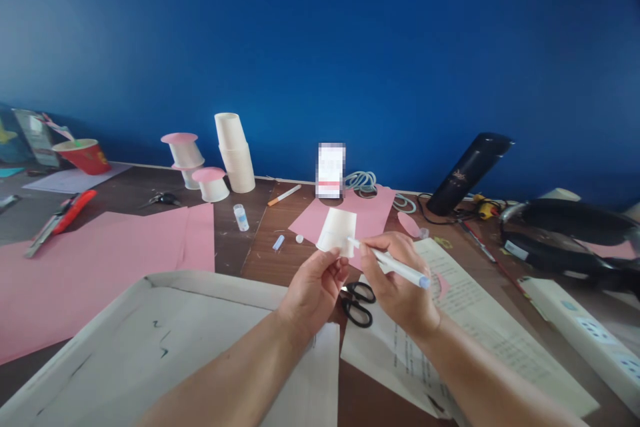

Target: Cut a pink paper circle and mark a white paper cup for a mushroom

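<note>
My left hand [320, 283] is closed on the rim of a white paper cup [339, 227], held upside down above the desk. In my right hand [397, 273] is a white marker [400, 268] with a bluish end, gripped like a pen. Its tip meets or nearly meets the cup's side; any mark there is too faint to make out. Below my hands lie black-handled scissors [357, 303], their blades mostly hidden. A small blue cap [279, 242] and a small white round piece [299, 239] rest on the desk left of the cup.
Stacked paper cups [235, 153] and cups with pink discs [210, 180] stand at the back left. A phone [330, 170] leans on the blue wall. Pink paper [125, 247], a white board [200, 340], a printed sheet [490, 320], a black bottle [465, 173] and a power strip [585, 327] surround my hands.
</note>
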